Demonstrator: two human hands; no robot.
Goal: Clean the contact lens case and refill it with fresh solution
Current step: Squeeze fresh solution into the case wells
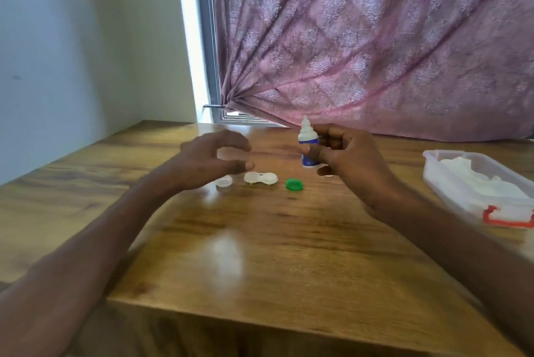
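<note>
A white two-well contact lens case [261,178] lies open on the wooden table [260,241], both caps off. A white cap [224,183] rests just left of it and a green cap [294,184] just right. My right hand [346,160] holds a small white solution bottle [308,144] with a blue label, upright, nozzle up, above and right of the case. My left hand [215,158] hovers above the white cap with fingers apart and curled, holding nothing I can see. The frame is blurred.
A clear plastic box [474,183] with a red latch and white tissue inside sits at the table's right edge. A pink curtain [375,38] hangs behind the table, and a white wall stands at the left.
</note>
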